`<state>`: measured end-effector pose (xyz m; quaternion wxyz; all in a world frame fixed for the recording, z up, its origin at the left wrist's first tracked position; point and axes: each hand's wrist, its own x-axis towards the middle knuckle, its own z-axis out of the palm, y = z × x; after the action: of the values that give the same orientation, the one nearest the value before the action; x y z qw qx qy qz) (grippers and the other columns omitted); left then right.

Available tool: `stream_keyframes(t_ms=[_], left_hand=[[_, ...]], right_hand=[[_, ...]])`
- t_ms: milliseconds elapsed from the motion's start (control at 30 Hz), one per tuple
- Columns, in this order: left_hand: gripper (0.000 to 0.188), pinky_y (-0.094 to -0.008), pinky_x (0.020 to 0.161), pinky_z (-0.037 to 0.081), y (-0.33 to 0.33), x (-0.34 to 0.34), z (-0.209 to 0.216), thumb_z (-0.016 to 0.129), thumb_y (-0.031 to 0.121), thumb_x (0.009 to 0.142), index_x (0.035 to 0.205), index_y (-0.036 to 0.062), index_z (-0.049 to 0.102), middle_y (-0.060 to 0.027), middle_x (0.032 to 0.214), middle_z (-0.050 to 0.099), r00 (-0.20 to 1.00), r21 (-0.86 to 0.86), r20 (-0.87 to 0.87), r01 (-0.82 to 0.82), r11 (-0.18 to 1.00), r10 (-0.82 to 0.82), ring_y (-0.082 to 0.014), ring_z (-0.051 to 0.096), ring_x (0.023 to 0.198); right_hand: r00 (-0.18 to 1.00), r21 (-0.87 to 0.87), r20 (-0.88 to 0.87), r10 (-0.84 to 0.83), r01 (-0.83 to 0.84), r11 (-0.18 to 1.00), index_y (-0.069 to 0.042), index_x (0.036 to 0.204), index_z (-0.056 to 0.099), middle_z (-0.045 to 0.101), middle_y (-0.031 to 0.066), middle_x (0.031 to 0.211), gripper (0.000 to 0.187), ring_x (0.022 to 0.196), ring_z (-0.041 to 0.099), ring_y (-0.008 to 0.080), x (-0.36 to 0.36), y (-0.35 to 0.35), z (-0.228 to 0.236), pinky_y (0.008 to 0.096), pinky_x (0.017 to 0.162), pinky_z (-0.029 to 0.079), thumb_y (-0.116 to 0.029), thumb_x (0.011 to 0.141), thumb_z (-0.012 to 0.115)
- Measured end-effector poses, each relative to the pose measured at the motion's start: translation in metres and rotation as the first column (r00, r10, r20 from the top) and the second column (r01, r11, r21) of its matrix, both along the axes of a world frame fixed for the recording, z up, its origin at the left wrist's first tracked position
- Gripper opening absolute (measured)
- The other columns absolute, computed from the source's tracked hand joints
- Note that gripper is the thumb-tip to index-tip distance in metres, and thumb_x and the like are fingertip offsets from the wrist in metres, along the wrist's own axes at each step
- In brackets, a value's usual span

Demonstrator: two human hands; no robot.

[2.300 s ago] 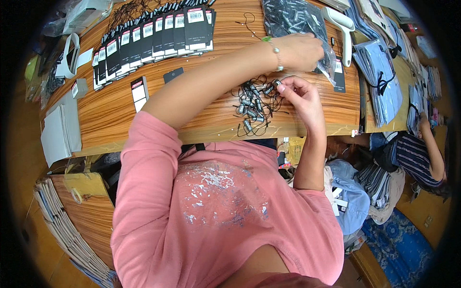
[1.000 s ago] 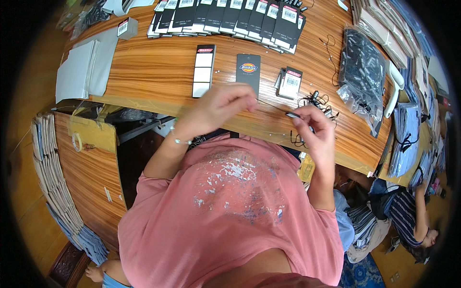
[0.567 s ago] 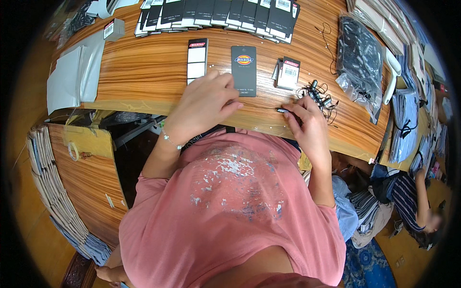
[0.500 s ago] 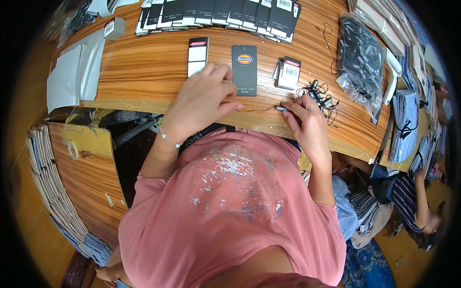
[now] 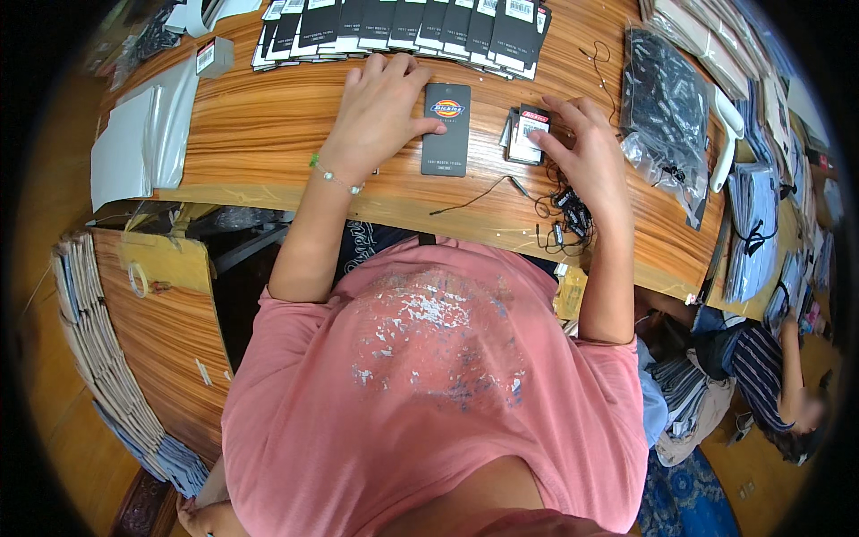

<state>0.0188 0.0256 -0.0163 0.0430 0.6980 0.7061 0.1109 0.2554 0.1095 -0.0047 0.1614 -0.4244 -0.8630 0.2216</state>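
My left hand rests over the table with its fingers spread and bent, the thumb tip on the edge of a black hang tag with a colourful emblem. The white tag with a red band seen before is mostly hidden under this hand. My right hand is open at a small stack of white tags with red bands, its thumb on the top one and its index finger by the far corner. Toward me lie a single black string with a small plastic end and a tangle of such strings.
Overlapping rows of black and white tags line the far side. A clear bag of black strings and a white handheld tool lie right. White sheets and a small box sit left. Folded garments are stacked at right; another person is beyond.
My left hand has moved away from me, onto the table beside the black tag. My right hand has let go of the string and shifted up to the small tag stack.
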Motion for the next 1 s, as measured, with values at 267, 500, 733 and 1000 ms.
stream_keyframes(t_ms=[267,500,733,1000], left_hand=[[0.055,-0.0368,0.089,0.034,0.001,-0.002,0.0,0.076,0.033,0.057,0.104,0.0103,0.061,-0.0007,0.103,0.057,0.994,0.078,0.106,0.005,0.997,-0.014,-0.024,0.046,0.099],[0.033,-0.0253,0.07,0.046,-0.005,-0.005,0.003,0.07,0.01,0.073,0.1,0.0038,0.052,-0.0053,0.091,0.061,0.541,-0.129,0.833,-0.009,0.992,0.114,-0.0125,0.057,0.081],[0.025,-0.0179,0.063,0.047,-0.019,0.0,0.013,0.059,0.005,0.083,0.106,0.0001,0.049,-0.005,0.087,0.063,0.09,-0.235,0.968,0.014,0.972,0.232,-0.0063,0.059,0.077],[0.019,-0.0195,0.065,0.05,-0.028,0.032,0.02,0.06,0.004,0.083,0.099,-0.0052,0.057,-0.0068,0.087,0.063,0.048,-0.169,0.984,-0.042,0.985,0.171,-0.0099,0.062,0.078]], right_hand=[[0.988,-0.078,-0.152,-0.009,-0.003,0.997,-0.001,0.095,0.063,0.057,0.0084,0.08,0.032,0.075,0.055,0.021,0.0,0.008,-0.008,0.0302,0.066,0.044,-0.015,0.068,0.073],[0.882,-0.506,-0.42,-0.215,-0.03,0.862,0.001,0.093,0.063,0.052,-0.0036,0.065,0.021,0.06,0.046,0.0029,0.002,0.007,-0.014,0.0182,0.056,0.038,-0.006,0.074,0.07],[0.746,-0.563,-0.611,-0.264,-0.175,0.808,0.001,0.095,0.057,0.057,-0.0006,0.07,0.021,0.062,0.051,0.0031,-0.006,-0.026,0.018,0.0163,0.057,0.038,0.0,0.077,0.066],[0.823,-0.282,-0.552,-0.131,-0.036,0.959,-0.002,0.098,0.057,0.057,0.0053,0.072,0.025,0.065,0.055,0.0088,-0.03,-0.051,0.009,0.0227,0.061,0.046,-0.002,0.075,0.068]])
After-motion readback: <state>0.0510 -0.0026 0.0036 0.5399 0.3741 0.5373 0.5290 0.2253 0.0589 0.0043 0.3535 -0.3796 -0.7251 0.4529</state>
